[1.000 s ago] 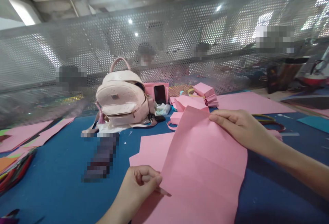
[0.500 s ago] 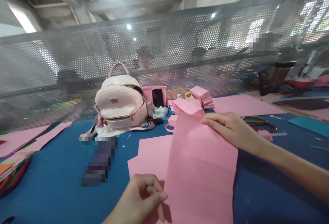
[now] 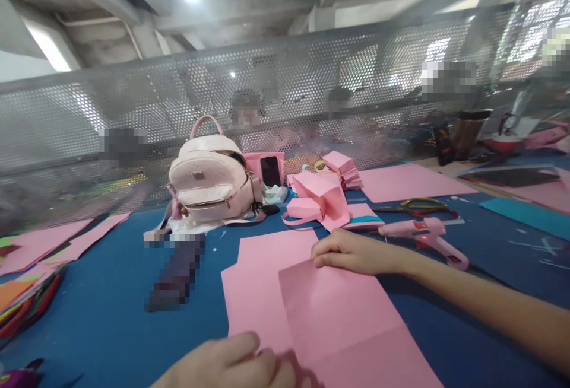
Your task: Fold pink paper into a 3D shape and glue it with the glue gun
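Observation:
My right hand [image 3: 350, 253] is closed, its thumb and fingers pinching the top edge of a large pink paper sheet [image 3: 342, 317]. Creases cross that sheet, and its near end runs out of view. Under it, to the left, lie more pink sheets [image 3: 253, 293] on the blue table. At the bottom edge, my left hand [image 3: 240, 364] is curled beside the lower left of the sheet; its fingertips are out of sight, so what they hold is hidden. A pink glue gun [image 3: 430, 235] with a small red light lies just beyond my right forearm.
A pale pink backpack [image 3: 209, 177] stands at the back, with a phone [image 3: 269, 171] beside it. Folded pink paper pieces [image 3: 323, 192] and yellow-handled scissors [image 3: 421, 205] lie beyond my right hand. More scissors [image 3: 33, 305] rest at left. A perforated metal screen [image 3: 285, 73] borders the table.
My right hand has come down and toward me, lowering the sheet's top edge and uncovering the folded pieces and glue gun. My left hand has moved lower, toward the bottom edge.

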Demonstrator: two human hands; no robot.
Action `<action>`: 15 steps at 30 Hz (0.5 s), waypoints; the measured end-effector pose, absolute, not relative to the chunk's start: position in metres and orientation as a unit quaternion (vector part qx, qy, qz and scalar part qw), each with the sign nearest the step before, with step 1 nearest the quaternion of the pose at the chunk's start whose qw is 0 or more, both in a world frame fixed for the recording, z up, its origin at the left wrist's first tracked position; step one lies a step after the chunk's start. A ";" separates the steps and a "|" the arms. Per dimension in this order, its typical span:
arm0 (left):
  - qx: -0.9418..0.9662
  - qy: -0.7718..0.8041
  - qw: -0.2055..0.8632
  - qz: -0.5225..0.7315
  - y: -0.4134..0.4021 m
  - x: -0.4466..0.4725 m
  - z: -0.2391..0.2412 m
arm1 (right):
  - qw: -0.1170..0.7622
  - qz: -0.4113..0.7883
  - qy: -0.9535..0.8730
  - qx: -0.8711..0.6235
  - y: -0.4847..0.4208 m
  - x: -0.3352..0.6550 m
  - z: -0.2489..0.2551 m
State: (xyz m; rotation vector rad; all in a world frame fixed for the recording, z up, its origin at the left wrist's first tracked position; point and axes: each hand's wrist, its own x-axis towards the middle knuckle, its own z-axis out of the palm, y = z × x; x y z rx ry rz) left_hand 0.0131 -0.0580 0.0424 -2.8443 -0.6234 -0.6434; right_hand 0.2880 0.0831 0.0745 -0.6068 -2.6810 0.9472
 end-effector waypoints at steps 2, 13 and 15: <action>-0.916 -0.119 0.268 -0.272 -0.049 0.012 0.042 | 0.094 0.333 -0.922 -0.176 0.081 0.281 0.075; -0.925 -0.039 0.317 -0.207 -0.040 0.034 0.040 | 0.017 0.193 -0.979 -0.069 0.077 0.240 0.074; -0.922 -0.088 0.307 -0.218 -0.042 0.037 0.039 | 0.043 0.146 -0.986 -0.071 0.073 0.237 0.077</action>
